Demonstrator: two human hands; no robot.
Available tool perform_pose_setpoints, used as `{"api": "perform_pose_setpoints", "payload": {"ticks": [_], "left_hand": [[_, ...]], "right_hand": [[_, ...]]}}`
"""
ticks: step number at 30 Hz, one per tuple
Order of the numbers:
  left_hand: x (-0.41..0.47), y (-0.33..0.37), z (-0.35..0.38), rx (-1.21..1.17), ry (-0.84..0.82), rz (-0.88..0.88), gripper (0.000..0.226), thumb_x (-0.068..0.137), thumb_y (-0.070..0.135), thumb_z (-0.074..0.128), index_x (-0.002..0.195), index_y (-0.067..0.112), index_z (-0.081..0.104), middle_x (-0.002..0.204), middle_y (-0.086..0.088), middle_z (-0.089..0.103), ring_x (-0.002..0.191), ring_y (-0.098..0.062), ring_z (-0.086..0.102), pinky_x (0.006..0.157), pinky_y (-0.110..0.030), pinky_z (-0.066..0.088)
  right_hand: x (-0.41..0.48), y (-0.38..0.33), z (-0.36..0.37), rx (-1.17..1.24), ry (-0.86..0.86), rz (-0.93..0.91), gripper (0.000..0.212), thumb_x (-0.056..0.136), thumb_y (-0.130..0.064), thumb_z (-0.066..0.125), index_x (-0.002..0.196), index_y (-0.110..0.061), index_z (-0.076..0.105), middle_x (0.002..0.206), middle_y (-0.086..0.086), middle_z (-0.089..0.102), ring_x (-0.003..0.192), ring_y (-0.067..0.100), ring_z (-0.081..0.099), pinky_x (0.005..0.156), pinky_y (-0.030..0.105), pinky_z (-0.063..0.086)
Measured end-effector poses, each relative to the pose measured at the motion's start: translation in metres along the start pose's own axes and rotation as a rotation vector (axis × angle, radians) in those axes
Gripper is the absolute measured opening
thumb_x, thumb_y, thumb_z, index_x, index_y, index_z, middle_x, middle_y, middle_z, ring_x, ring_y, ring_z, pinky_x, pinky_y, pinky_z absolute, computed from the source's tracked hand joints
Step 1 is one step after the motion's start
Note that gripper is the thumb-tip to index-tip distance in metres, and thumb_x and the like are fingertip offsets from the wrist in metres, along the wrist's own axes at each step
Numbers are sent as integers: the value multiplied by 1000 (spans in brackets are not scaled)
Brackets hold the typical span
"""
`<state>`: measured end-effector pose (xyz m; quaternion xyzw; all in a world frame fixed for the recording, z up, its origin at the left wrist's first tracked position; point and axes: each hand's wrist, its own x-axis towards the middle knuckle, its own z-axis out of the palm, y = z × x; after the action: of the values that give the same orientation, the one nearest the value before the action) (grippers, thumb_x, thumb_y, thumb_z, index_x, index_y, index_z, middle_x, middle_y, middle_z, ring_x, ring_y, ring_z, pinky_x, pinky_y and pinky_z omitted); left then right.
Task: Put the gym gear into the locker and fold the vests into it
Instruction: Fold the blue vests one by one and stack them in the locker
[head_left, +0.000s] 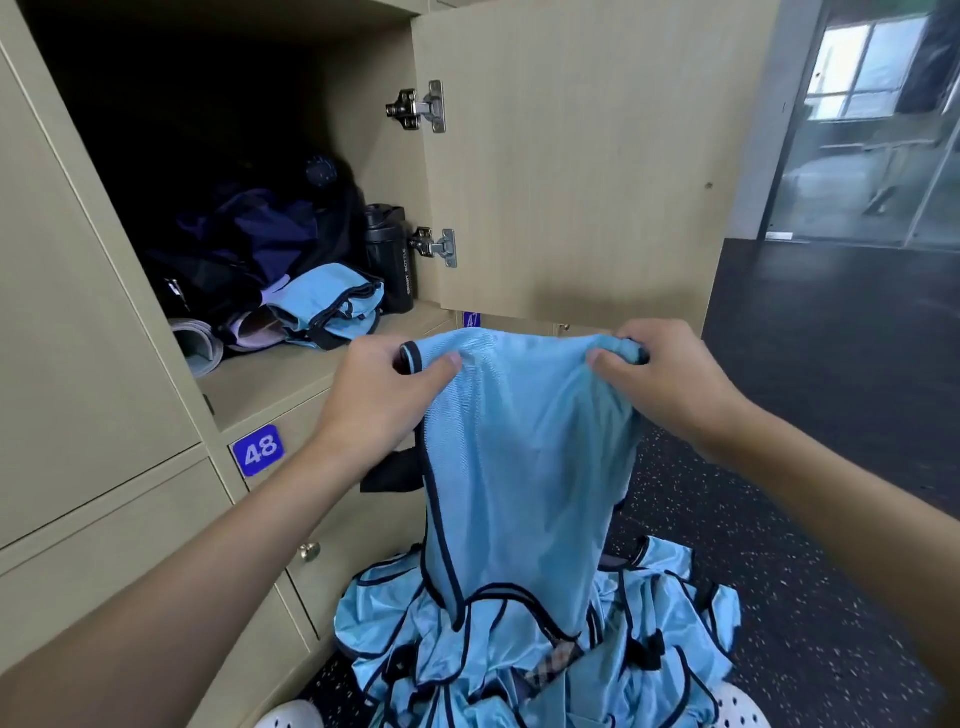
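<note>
Both hands, left hand (384, 384) & right hand (670, 379), pinch top corners of light-blue vest (524, 467), hanging over vest pile (545, 649) on floor (831, 364), w/ folded vest (332, 304) in open locker (291, 374).

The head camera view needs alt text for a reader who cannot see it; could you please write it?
The left hand and right hand pinch the top edge of a light blue vest, holding it up before an open locker. Inside are a folded vest, a dark bag and a black bottle; a pile of vests lies on the floor below.
</note>
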<state>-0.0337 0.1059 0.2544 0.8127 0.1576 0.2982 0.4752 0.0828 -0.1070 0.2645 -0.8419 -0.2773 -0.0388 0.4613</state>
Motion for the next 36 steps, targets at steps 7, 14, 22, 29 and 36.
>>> {"api": "perform_pose_setpoints", "payload": {"ticks": [7, 14, 22, 29, 36], "left_hand": [[-11, 5, 20, 143, 73, 15, 52, 86, 33, 72, 57, 10, 35, 55, -2, 35, 52, -17, 30, 53, -30, 24], [-13, 11, 29, -177, -210, -68, 47, 95, 40, 63, 87, -6, 63, 71, -10, 55, 59, -16, 48, 57, -26, 42], [-13, 12, 23, -265, -118, -118, 52, 73, -1, 83, 115, 23, 63, 107, -12, 72, 90, -20, 68, 85, -37, 57], [-7, 31, 3, -612, -130, -249, 33, 90, -6, 60, 122, 4, 62, 109, -18, 72, 91, -26, 70, 85, -43, 59], [-6, 32, -2, -675, -141, -367, 40, 94, 14, 59, 132, 0, 53, 121, -18, 69, 107, -32, 70, 86, -46, 59]], "right_hand": [[-6, -15, 12, 247, -216, 168, 25, 90, -11, 65, 75, 6, 54, 69, 11, 48, 50, 18, 48, 43, 25, 43], [-14, -34, 23, 697, -391, 252, 19, 98, -11, 58, 94, 7, 60, 87, 20, 68, 74, 28, 73, 71, 34, 63], [-16, -33, 21, 798, -484, 166, 26, 105, -14, 44, 110, 1, 65, 104, 17, 74, 97, 27, 73, 91, 35, 58], [-12, -23, 21, 564, -215, 65, 58, 88, -14, 72, 138, -21, 43, 105, -4, 66, 90, 3, 62, 82, 21, 42], [-19, -27, 31, 602, -345, 56, 72, 84, -6, 76, 138, -34, 37, 109, 18, 72, 97, 33, 71, 92, 50, 55]]}}
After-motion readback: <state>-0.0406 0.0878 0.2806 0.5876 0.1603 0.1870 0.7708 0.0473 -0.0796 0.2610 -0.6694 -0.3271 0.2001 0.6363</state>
